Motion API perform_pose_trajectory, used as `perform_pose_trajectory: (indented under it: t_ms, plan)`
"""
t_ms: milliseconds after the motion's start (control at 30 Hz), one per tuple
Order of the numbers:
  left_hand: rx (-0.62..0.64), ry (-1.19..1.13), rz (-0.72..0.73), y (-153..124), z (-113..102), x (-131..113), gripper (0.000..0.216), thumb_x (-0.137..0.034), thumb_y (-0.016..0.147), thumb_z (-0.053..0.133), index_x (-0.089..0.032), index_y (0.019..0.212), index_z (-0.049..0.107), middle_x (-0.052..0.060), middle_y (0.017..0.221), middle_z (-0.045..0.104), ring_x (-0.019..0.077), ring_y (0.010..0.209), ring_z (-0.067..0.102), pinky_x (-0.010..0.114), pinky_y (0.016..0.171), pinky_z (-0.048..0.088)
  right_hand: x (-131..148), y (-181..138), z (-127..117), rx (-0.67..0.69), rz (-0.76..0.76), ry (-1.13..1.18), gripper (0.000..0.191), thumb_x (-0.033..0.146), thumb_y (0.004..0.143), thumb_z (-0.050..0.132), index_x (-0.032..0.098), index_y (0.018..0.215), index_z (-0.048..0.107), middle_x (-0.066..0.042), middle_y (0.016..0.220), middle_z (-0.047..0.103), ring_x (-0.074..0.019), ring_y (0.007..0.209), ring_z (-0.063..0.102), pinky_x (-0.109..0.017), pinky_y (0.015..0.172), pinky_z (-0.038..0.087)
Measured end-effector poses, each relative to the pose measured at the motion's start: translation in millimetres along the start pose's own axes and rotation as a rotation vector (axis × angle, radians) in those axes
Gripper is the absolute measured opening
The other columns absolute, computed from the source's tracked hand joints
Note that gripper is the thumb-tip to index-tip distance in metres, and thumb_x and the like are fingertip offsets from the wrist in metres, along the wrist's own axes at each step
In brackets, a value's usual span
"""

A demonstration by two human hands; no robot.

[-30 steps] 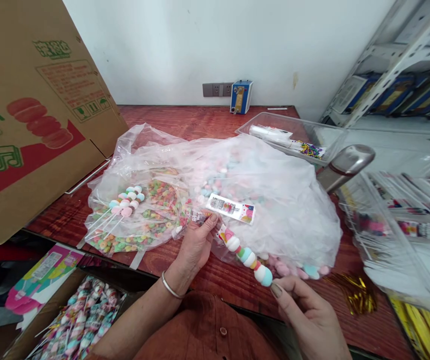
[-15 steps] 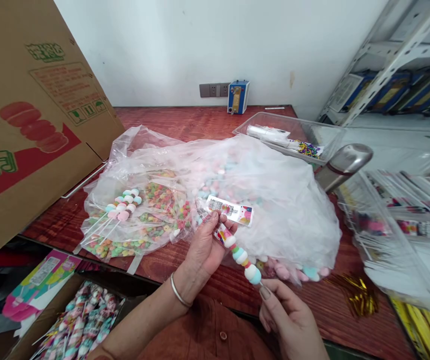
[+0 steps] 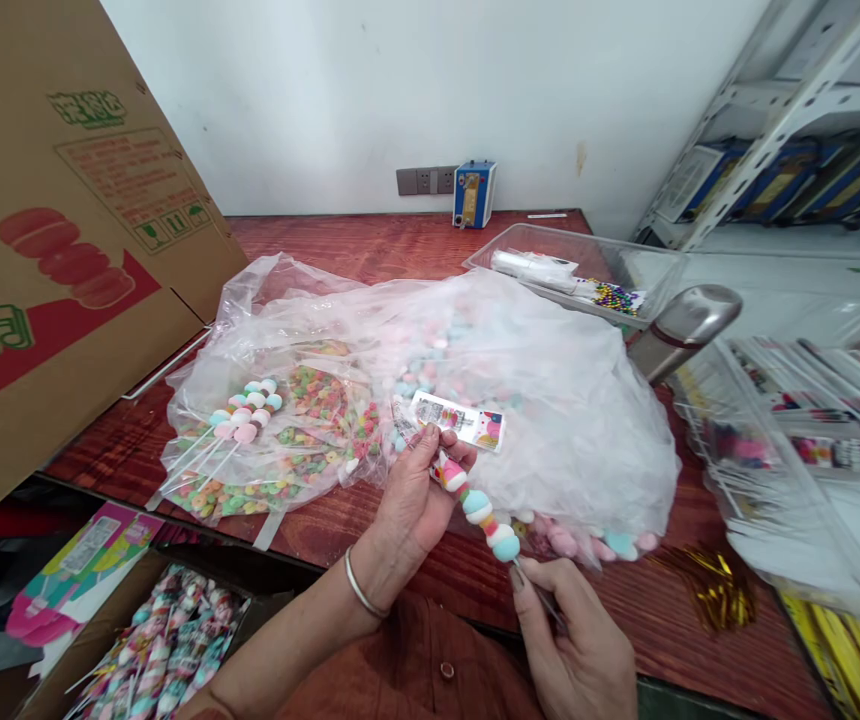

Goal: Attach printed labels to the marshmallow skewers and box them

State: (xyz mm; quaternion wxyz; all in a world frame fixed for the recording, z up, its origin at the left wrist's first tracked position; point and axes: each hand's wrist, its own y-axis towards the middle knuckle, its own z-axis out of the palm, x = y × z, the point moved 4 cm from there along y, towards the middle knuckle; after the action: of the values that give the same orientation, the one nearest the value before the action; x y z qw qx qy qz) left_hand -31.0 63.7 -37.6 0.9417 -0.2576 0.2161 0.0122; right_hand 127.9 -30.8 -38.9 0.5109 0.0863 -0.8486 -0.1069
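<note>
A marshmallow skewer, with pastel marshmallows and small candy rings, slants between my hands. My right hand pinches its stick just below the lowest marshmallow. Closed around the skewer's upper end, my left hand grips a clear printed wrapper. The wrapper covers the top of the skewer; how far it goes in is hidden by the fingers. Just beyond my left fingers, a white printed label packet lies on the plastic bag of marshmallows.
Several unwrapped skewers lie on a bag of candy rings at left. Wrapped skewers fill a box below. A big carton stands left. Right are a steel flask, a bin of sticks and gold ties.
My right hand has shifted slightly left, and the skewer has moved a little up and left toward the wrapper. My left hand holds nearly the same place.
</note>
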Motion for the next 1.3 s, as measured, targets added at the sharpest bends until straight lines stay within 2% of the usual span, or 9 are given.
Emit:
perform_pose_trajectory:
  t_ms: [167, 367, 467, 633, 733, 833, 1100, 1200, 1300]
  plan:
    - [0.127, 0.047, 0.0, -8, 8, 6, 0.025, -0.029, 0.076, 0.078, -0.014, 0.075, 0.059, -0.002, 0.07, 0.057, 0.008, 0.061, 0.055, 0.026, 0.072, 0.054, -9, -3, 13, 0.14, 0.446, 0.35, 0.036, 0.05, 0.091, 0.055, 0.02, 0.072, 0.058, 0.004, 0.058, 0.049, -0.0114, 0.052, 0.044, -0.021, 0.05, 0.037]
    - [0.161, 0.081, 0.024, -7, 7, 5, 0.03, -0.037, 0.073, 0.08, -0.015, 0.078, 0.059, -0.003, 0.069, 0.056, 0.0068, 0.059, 0.054, 0.025, 0.069, 0.051, -15, -7, 27, 0.362, 0.656, 0.691, 0.04, 0.059, 0.091, 0.051, 0.02, 0.086, 0.055, 0.01, 0.055, 0.031, -0.0076, 0.044, 0.025, -0.02, 0.041, 0.024]
    - [0.153, 0.111, 0.043, -4, 5, 4, 0.033, -0.037, 0.07, 0.082, -0.015, 0.076, 0.058, -0.004, 0.069, 0.056, 0.007, 0.059, 0.054, 0.024, 0.067, 0.05, -9, -2, 20, 0.345, 0.525, 0.49, 0.035, 0.051, 0.094, 0.05, 0.019, 0.088, 0.06, 0.007, 0.054, 0.04, -0.0106, 0.046, 0.041, -0.021, 0.045, 0.034]
    - [0.125, 0.169, 0.051, -4, 4, 9, 0.038, -0.039, 0.064, 0.086, -0.015, 0.073, 0.057, -0.004, 0.067, 0.055, 0.0073, 0.057, 0.053, 0.023, 0.062, 0.047, 10, 5, 0, -0.049, -0.184, -0.157, 0.011, 0.02, 0.092, 0.057, 0.019, 0.095, 0.068, -0.003, 0.078, 0.068, -0.0165, 0.072, 0.065, -0.024, 0.069, 0.047]
    - [0.109, 0.166, 0.036, -4, 4, 12, 0.039, -0.039, 0.064, 0.086, -0.015, 0.074, 0.057, -0.004, 0.068, 0.055, 0.0073, 0.057, 0.053, 0.023, 0.061, 0.047, 13, 2, 3, -0.127, -0.4, -0.415, 0.018, 0.013, 0.088, 0.061, 0.018, 0.103, 0.068, -0.004, 0.075, 0.07, -0.0167, 0.066, 0.064, -0.026, 0.066, 0.045]
    - [0.124, 0.146, 0.02, -5, 5, 12, 0.036, -0.039, 0.068, 0.084, -0.015, 0.074, 0.057, -0.003, 0.069, 0.055, 0.0076, 0.058, 0.053, 0.023, 0.062, 0.048, 12, 5, 6, -0.073, -0.31, -0.357, 0.01, 0.019, 0.091, 0.059, 0.019, 0.094, 0.069, -0.003, 0.069, 0.069, -0.0164, 0.06, 0.062, -0.026, 0.061, 0.043]
    - [0.164, 0.026, -0.076, -6, 5, 12, 0.033, -0.048, 0.081, 0.069, -0.016, 0.081, 0.059, -0.002, 0.066, 0.053, 0.0077, 0.055, 0.05, 0.024, 0.066, 0.05, -8, 3, 26, 0.309, 0.595, 0.601, 0.046, 0.058, 0.093, 0.047, 0.017, 0.08, 0.06, 0.009, 0.051, 0.029, -0.0072, 0.041, 0.025, -0.02, 0.039, 0.02]
    - [0.162, 0.034, -0.06, -5, 5, 13, 0.033, -0.047, 0.081, 0.069, -0.016, 0.079, 0.058, -0.002, 0.066, 0.054, 0.0082, 0.056, 0.051, 0.025, 0.066, 0.05, -7, 6, 25, 0.274, 0.473, 0.471, 0.037, 0.049, 0.095, 0.05, 0.016, 0.086, 0.064, 0.006, 0.055, 0.042, -0.0092, 0.046, 0.039, -0.021, 0.043, 0.031]
    - [0.128, 0.059, -0.046, -7, 4, 14, 0.035, -0.047, 0.078, 0.072, -0.016, 0.078, 0.057, -0.002, 0.068, 0.055, 0.0086, 0.057, 0.052, 0.026, 0.067, 0.05, 4, 10, 15, 0.075, 0.034, 0.068, 0.02, 0.029, 0.095, 0.052, 0.017, 0.093, 0.068, -0.002, 0.075, 0.064, -0.0155, 0.069, 0.062, -0.023, 0.064, 0.046]
